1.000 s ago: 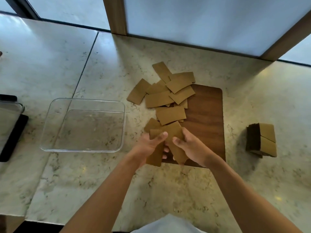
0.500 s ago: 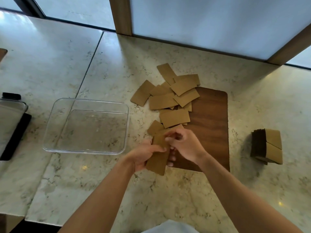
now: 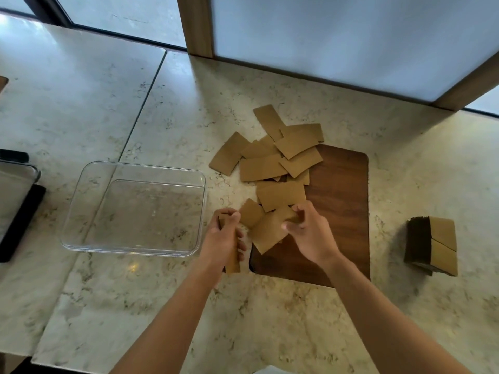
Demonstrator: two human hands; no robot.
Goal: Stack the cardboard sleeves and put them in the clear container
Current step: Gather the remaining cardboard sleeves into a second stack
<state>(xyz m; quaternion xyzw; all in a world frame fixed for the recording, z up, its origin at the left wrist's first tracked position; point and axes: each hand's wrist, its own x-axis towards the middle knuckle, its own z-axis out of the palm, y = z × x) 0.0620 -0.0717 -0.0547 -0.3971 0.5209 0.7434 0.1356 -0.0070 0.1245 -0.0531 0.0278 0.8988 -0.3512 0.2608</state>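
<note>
L hand (image 3: 221, 242) is closed around a small bunch of cardboard sleeves (image 3: 232, 261), held on edge w/ the lower end sticking out below the palm; how many are in the grip is hard to tell, prob. just a few. R hand (image 3: 306, 233), just right of the L, pinches the far corner of one flat sleeve (image 3: 270, 232) btwn thumb and fingers (image 3: 290, 227); that sleeve lies half on the near-left corner of the wooden board (image 3: 343, 201), half off it. Btwn the two hands, a bit beyond them, another single sleeve (image 3: 251, 213) lies on the counter, partly under the pinched one.

Beyond the R hand the loose pile of sleeves (image 3: 280, 160) fans out away from the person, overlapping, some on the board's far-left part, some on the marble counter (image 3: 162, 109); the nearest of them touches the R hand's knuckles.

Left of the L hand, just beside it, sits the clear container (image 3: 201, 211), nothing in it, its right wall near the L wrist. Well right of the R hand, past the board, a tidy stack of sleeves (image 3: 434, 245) stands on edge on the counter. Far left of the L hand, at the frame edge, a dark tray (image 3: 19, 220) w/ something glassy on it, cut off.
</note>
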